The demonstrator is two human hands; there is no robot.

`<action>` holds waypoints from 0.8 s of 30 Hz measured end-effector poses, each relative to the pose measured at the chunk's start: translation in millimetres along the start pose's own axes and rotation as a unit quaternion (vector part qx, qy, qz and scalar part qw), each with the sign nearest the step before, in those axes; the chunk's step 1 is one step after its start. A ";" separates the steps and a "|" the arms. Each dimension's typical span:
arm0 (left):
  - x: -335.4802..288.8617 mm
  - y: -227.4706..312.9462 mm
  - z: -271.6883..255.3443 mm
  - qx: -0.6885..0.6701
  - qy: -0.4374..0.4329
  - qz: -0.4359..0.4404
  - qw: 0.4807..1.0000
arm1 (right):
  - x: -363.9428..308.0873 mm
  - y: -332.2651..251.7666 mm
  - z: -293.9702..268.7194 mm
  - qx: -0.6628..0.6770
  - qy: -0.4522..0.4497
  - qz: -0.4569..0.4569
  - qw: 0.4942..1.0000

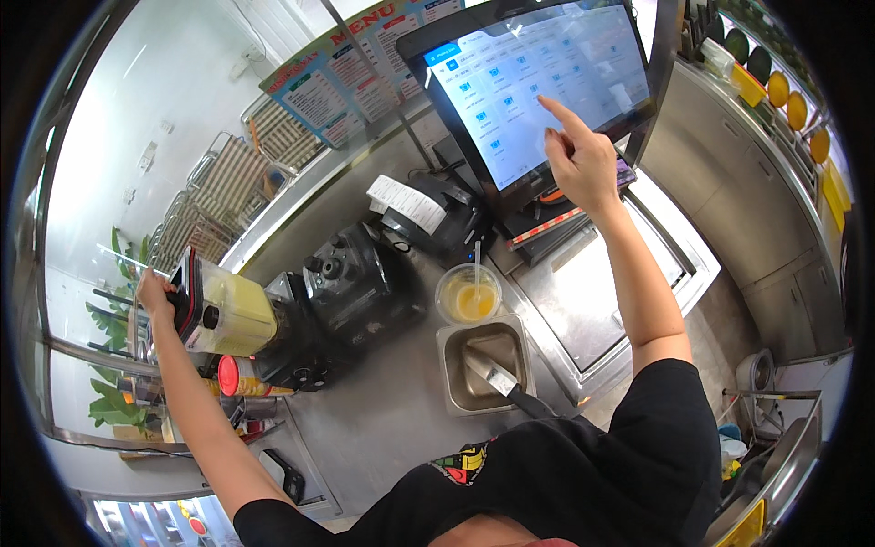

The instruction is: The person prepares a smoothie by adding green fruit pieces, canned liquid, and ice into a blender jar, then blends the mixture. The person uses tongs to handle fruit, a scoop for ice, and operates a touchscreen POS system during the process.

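Observation:
At the left, my left hand (157, 294) is closed at the black lid (188, 297) of a blender jar; its fingers are partly hidden. Pale yellow liquid fills much of the clear jar (239, 314), which sits on a black blender base (296, 333). My right hand (583, 162) is raised over a touchscreen (538, 82) with the index finger stretched out to it. The thumb stands apart, the other fingers are curled, and nothing is in that hand. Whether the fingertip touches the glass, I cannot tell.
A second blender base (360, 283) and a printer with a paper receipt (407, 205) stand along the counter. Near me are a clear cup (468, 294) holding yellow liquid and a straw, and a steel pan (453, 387) with a black-handled scoop (497, 376). A red-lidded container (232, 376) stands beside the blender.

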State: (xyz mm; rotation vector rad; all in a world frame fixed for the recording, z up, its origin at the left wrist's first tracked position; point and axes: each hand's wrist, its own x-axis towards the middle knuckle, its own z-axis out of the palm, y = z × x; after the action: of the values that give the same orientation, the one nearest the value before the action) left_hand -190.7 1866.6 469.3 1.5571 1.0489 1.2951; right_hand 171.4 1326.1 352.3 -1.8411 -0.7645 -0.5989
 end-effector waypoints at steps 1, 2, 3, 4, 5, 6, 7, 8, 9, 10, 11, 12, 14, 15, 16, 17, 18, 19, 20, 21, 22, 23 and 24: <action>15.6 -7.2 -9.5 -0.023 -0.008 0.021 0.999 | -3.8 4.0 -3.5 -0.002 -0.002 0.012 1.000; 37.1 -13.4 -35.5 -0.042 -0.009 0.044 0.998 | -8.3 7.3 -6.3 0.004 -0.008 0.022 1.000; 38.3 -15.0 -36.6 -0.064 -0.017 0.062 0.996 | -12.2 12.5 -9.3 0.001 -0.013 0.035 0.999; 37.5 -17.1 -40.0 -0.089 -0.001 0.087 0.992 | -15.2 17.7 -10.6 0.008 -0.004 0.042 0.999; 26.8 -13.4 -22.8 -0.091 0.001 0.099 0.991 | -17.5 24.7 -13.6 0.001 0.006 0.049 0.999; 13.0 -6.7 -10.4 -0.091 0.005 0.113 0.989 | -20.2 30.9 -15.6 -0.002 0.016 0.055 0.998; 6.4 -6.6 0.3 -0.091 0.008 0.127 0.988 | -22.6 37.3 -17.9 -0.006 0.026 0.062 0.998; 8.2 -7.2 -3.8 -0.068 -0.009 0.126 0.990 | -24.9 41.1 -17.3 0.008 0.037 0.065 0.997; 14.3 -10.5 -10.1 -0.037 -0.019 0.114 0.993 | -27.2 43.4 -16.5 0.008 0.033 0.065 0.997; 20.0 -16.0 -14.2 -0.007 -0.029 0.101 0.994 | -29.5 45.4 -16.3 0.007 0.029 0.064 0.997; 21.9 -16.0 -12.8 0.023 -0.040 0.089 0.995 | -30.5 46.5 -15.9 0.006 0.027 0.064 0.998; 23.2 -15.4 -13.2 0.019 -0.037 0.060 0.997 | -33.1 44.5 -16.4 0.004 0.018 0.063 0.998; 25.4 -15.3 -15.9 0.003 -0.034 0.067 0.997 | -40.4 38.7 -12.8 -0.006 -0.016 -0.002 1.000; 25.9 -16.1 -17.9 -0.004 -0.033 0.070 0.997 | -44.0 33.5 -9.7 -0.010 -0.034 -0.035 0.999; 26.9 -15.5 -21.3 -0.018 -0.018 0.095 0.995 | -47.3 25.2 -4.7 -0.010 -0.051 -0.045 0.998; 25.9 -13.4 -21.7 -0.033 -0.006 0.118 0.992 | -47.6 15.3 -3.6 -0.033 -0.076 -0.062 0.995; 24.3 -12.1 -21.0 -0.048 0.006 0.141 0.989 | -47.7 13.2 2.1 -0.046 -0.076 -0.083 0.993; 23.6 -13.3 -19.1 -0.051 0.008 0.152 0.987 | -47.7 11.9 7.5 -0.058 -0.077 -0.103 0.990; 24.6 -15.2 -21.5 -0.051 0.012 0.163 0.985 | -46.1 8.1 12.5 -0.070 -0.086 -0.109 0.988; 25.5 -17.0 -23.6 -0.052 0.016 0.174 0.983 | -44.2 4.4 17.2 -0.082 -0.096 -0.114 0.985; 26.5 -18.5 -25.7 -0.037 -0.013 0.147 0.988 | -43.7 2.2 19.9 -0.094 -0.104 -0.119 0.983; 28.7 -18.3 -22.1 -0.026 -0.044 0.121 0.991 | -42.9 3.2 20.5 -0.101 -0.102 -0.120 0.982; 30.2 -17.8 -19.6 -0.015 -0.076 0.096 0.992 | -44.0 5.9 22.0 -0.107 -0.099 -0.120 0.982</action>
State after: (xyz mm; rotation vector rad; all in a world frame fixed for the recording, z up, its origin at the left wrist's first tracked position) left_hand -208.1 1902.4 463.5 1.7378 0.7971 1.2911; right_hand 147.3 1334.6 309.9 -2.0432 -1.1017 -0.6805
